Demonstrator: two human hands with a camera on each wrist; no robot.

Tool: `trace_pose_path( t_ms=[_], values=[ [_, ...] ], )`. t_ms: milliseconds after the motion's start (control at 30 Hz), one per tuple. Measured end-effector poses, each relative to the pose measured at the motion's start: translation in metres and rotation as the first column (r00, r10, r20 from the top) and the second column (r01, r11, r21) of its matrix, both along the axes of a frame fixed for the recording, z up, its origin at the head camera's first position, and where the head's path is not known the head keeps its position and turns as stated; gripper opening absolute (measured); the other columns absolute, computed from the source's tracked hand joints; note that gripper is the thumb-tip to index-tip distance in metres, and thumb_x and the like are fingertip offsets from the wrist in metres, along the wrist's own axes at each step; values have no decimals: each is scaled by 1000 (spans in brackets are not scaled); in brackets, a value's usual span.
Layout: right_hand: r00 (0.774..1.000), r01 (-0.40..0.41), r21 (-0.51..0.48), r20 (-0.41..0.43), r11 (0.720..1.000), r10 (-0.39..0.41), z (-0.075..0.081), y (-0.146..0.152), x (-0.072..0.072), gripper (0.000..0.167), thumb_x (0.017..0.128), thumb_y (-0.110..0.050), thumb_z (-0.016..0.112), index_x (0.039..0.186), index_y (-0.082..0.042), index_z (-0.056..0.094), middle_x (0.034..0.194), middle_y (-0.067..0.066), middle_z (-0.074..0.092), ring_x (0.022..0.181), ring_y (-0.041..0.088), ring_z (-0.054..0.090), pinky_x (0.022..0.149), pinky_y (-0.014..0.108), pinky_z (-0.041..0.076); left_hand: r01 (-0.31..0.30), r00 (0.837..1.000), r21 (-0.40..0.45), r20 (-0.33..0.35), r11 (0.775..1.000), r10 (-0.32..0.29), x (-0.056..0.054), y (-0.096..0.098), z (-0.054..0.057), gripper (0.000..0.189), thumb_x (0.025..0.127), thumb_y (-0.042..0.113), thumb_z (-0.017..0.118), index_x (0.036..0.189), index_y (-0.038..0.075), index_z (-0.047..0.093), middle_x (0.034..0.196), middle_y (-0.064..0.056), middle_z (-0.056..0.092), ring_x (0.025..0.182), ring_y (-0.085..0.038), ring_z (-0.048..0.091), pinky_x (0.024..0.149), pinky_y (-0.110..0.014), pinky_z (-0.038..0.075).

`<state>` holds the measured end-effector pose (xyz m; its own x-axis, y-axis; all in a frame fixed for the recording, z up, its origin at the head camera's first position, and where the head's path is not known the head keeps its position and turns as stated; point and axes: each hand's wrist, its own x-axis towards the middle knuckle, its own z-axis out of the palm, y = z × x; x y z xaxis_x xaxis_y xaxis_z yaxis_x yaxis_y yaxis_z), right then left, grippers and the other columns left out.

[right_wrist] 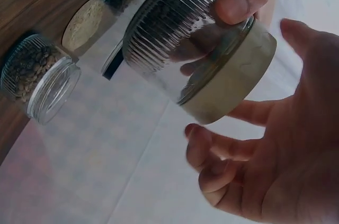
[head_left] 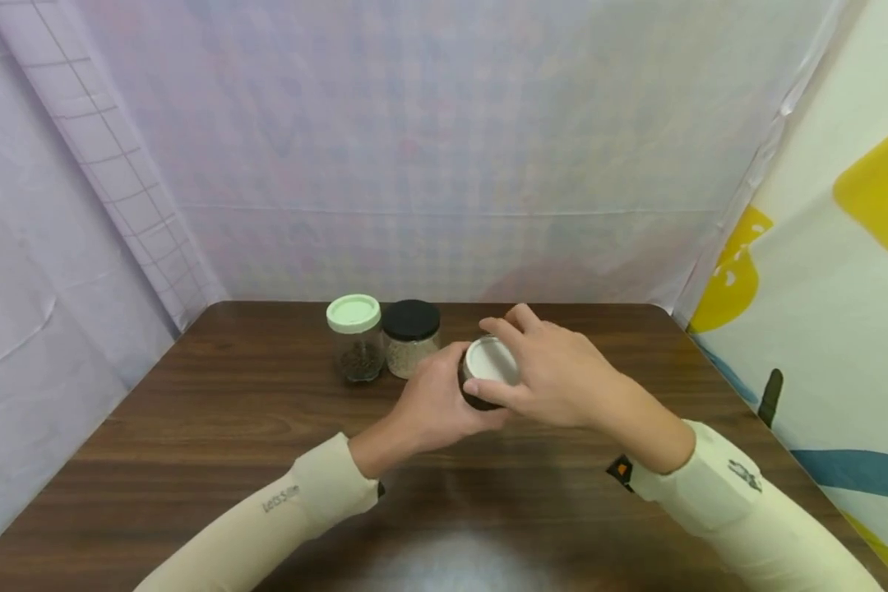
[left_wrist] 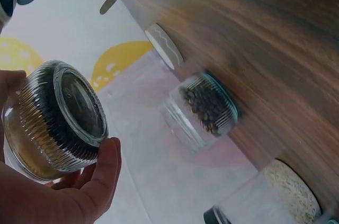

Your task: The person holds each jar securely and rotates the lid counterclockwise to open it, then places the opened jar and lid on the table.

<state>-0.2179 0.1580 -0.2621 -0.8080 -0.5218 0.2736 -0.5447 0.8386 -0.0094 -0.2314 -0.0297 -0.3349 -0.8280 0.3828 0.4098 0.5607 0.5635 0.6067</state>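
My left hand [head_left: 444, 395] grips a ribbed glass jar [left_wrist: 58, 113] with a dark lower part and a pale round lid [head_left: 492, 362]. The jar is held above the table, tilted. My right hand [head_left: 555, 370] is spread loosely around the lid. In the right wrist view, a small gap shows between its thumb [right_wrist: 299, 36] and the lid, and several curled fingers sit beyond the lower edge. Past the hands, an uncovered glass jar [left_wrist: 204, 107] holds dark beans. Near it lies a pale round lid with a wavy line [left_wrist: 164, 46]. The held jar's far side is hidden.
A jar with a light green lid [head_left: 353, 316] and dark contents stands at the back left. Touching distance to its right is a black-lidded jar [head_left: 412, 325] of pale grains. The brown wooden table [head_left: 192, 444] ends at a cloth backdrop [head_left: 444, 164].
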Motion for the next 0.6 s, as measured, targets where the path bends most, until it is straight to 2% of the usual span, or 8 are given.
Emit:
trace_pose_path(
  t_ms=[100, 200, 367, 600],
  values=[
    [1000, 23, 30, 18, 999, -24, 1, -3, 1, 78, 91, -74, 52, 146, -20, 51, 129, 9, 53, 77, 19, 60, 59, 34, 50, 4, 1000, 0, 15, 1000, -4, 1, 2, -1, 76, 76, 47, 84, 137, 13, 55, 116, 2, 65, 97, -11, 65, 79, -29, 56],
    [1000, 10, 46, 23, 999, -11, 1, -4, 2, 70, 92, -68, 58, 140, -17, 55, 121, 11, 55, 68, 17, 57, 55, 33, 48, -2, 1000, -3, 26, 1000, 2, 1, 5, -3, 74, 75, 49, 84, 134, 14, 56, 115, 4, 65, 97, -10, 65, 79, -28, 56],
    [1000, -7, 65, 23, 998, 6, 3, -3, 2, 63, 93, -65, 58, 134, -17, 58, 114, 10, 56, 63, 15, 54, 53, 31, 46, 13, 1000, 5, 16, 1000, -13, 1, 7, -4, 66, 76, 50, 84, 128, 16, 59, 110, 6, 66, 92, -8, 65, 75, -26, 55],
    [996, -51, 66, 70, 997, 46, 3, 1, 0, 64, 94, -65, 56, 138, -19, 57, 109, 7, 52, 58, 13, 51, 51, 27, 43, 51, 999, 25, 16, 998, -52, 2, 7, -6, 63, 77, 50, 82, 127, 19, 60, 104, 8, 65, 84, -4, 64, 69, -23, 54]
  ],
)
